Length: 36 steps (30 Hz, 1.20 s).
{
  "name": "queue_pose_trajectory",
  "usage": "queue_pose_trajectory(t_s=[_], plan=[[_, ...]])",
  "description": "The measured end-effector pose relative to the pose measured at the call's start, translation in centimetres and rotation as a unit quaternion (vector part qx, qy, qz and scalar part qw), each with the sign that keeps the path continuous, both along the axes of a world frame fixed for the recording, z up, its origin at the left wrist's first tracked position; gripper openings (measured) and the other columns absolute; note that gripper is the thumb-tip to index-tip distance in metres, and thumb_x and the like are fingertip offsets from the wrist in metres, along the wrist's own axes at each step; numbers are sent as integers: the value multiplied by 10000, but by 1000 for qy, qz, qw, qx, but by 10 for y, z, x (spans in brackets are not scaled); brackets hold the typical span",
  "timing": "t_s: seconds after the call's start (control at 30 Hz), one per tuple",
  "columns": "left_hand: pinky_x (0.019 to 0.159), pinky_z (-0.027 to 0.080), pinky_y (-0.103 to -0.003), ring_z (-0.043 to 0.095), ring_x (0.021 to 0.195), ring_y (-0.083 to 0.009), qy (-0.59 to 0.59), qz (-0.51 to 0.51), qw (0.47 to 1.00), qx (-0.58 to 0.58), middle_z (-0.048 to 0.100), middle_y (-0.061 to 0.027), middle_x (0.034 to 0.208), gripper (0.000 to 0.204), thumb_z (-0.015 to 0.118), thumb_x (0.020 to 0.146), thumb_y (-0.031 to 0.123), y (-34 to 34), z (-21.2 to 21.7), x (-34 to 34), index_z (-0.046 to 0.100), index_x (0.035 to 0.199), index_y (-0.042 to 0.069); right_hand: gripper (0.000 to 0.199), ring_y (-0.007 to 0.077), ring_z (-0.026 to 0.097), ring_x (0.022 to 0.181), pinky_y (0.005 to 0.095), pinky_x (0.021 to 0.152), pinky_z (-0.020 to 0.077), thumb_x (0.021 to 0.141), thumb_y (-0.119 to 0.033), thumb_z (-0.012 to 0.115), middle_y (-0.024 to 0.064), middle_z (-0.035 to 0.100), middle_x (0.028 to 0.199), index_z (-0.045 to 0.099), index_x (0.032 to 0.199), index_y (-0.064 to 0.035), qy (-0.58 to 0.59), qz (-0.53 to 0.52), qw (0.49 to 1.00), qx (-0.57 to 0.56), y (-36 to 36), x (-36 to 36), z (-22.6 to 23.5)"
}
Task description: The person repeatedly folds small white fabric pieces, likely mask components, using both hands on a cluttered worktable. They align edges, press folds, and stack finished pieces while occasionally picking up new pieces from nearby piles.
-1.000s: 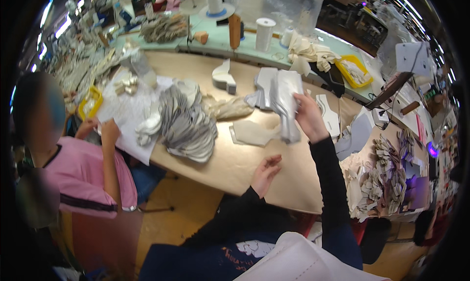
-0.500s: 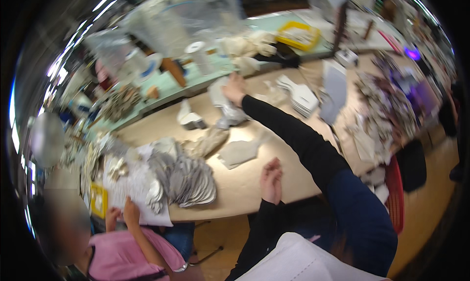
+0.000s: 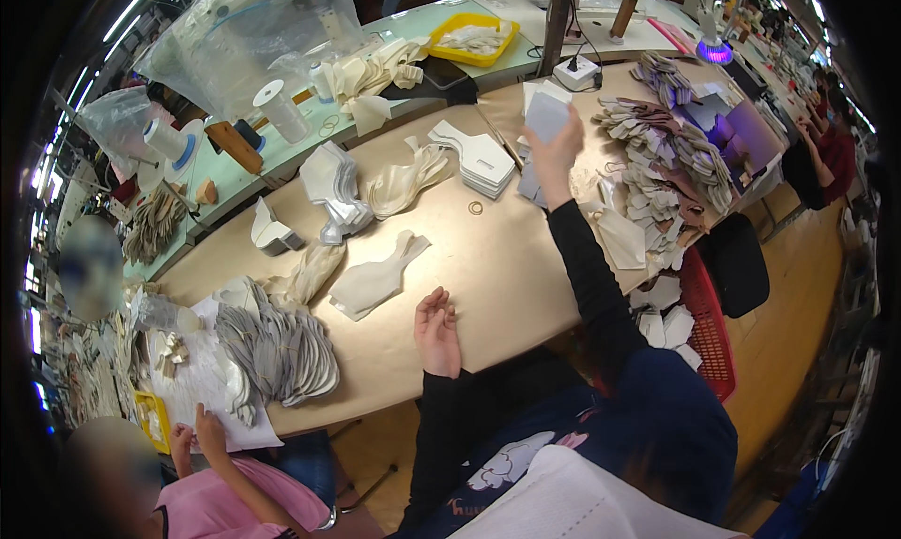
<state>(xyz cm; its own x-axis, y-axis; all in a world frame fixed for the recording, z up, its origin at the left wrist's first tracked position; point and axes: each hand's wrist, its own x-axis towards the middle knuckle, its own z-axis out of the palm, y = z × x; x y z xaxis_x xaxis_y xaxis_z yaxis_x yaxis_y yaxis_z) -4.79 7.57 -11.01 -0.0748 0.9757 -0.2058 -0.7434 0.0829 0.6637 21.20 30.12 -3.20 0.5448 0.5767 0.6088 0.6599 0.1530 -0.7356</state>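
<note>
My right hand (image 3: 557, 159) reaches across the table and is closed on the edge of a grey flat panel (image 3: 547, 117), beside a white sheet. Just left of it stands a stack of white cut pieces (image 3: 481, 159) with narrow necks. My left hand (image 3: 436, 334) rests near the front edge, palm up, fingers loosely bent and holding nothing. In front of it lies a flat off-white piece (image 3: 375, 278). Farther back are a grey-white stack (image 3: 334, 190), a bundle of cream pieces (image 3: 410, 178) and a small white stack (image 3: 274, 227).
Left, a co-worker in pink (image 3: 246, 497) has both hands by a grey bundled pile (image 3: 282, 347). Brownish-grey piles (image 3: 657, 154) lie at right, above a red basket (image 3: 706, 328). Behind stand thread cones (image 3: 280, 110), a yellow tray (image 3: 474, 39) and a dark post (image 3: 556, 23).
My right hand has left the grey-white stack at the back, moved right, and taken hold of the grey panel. The view has turned to the right. My left hand stays near the front edge.
</note>
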Motion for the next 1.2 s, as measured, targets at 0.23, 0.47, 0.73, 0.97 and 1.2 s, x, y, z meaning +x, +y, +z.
queue_pose_trajectory(t_s=[0.23, 0.47, 0.73, 0.97, 1.2], plan=[[1052, 444, -312, 524, 1275, -176, 23, 6, 1000, -7, 563, -83, 1371, 327, 557, 976, 12, -1, 0, 0, 551, 1302, 39, 853, 424, 405, 1369, 532, 1134, 337, 819, -269, 805, 268, 413, 1487, 356, 1501, -21, -41, 207, 972, -104, -17, -15, -27], [1030, 449, -308, 537, 1259, -183, 25, 3, 1000, 9, 576, -86, 1356, 305, 563, 983, 18, 1, -4, -3, 555, 1287, 45, 734, 444, 423, 1403, 481, 1165, 358, 861, -236, 731, 318, 429, 1490, 420, 1479, 9, -247, 184, 919, -246, -2, -65, -55], [1015, 467, -310, 544, 1248, -193, 4, 11, 1000, 8, 576, -97, 1341, 289, 546, 998, 18, 1, -5, -3, 545, 1286, 41, 322, 316, 697, 832, 420, 757, 545, 966, -215, 603, 177, 719, 928, 607, 1182, 23, -93, 150, 961, -212, 12, -31, -34], [1069, 446, -363, 450, 1366, -224, 158, 36, 986, 34, 437, -123, 1501, 499, 620, 955, 17, -1, 5, 10, 448, 1420, 72, 324, 62, 473, 624, 275, 547, 408, 1038, -236, 578, -54, 601, 763, 667, 1131, 61, 295, 349, 889, -36, -48, -5, 17], [1199, 279, -564, 213, 1526, -448, 614, 160, 723, 273, 244, -159, 1664, 888, 803, 758, 110, -17, 1, 29, 377, 1537, 150, 442, 83, 619, 829, 259, 735, 522, 1000, -184, 653, 44, 709, 989, 590, 1370, 50, 275, 513, 761, -286, -199, -45, 23]])
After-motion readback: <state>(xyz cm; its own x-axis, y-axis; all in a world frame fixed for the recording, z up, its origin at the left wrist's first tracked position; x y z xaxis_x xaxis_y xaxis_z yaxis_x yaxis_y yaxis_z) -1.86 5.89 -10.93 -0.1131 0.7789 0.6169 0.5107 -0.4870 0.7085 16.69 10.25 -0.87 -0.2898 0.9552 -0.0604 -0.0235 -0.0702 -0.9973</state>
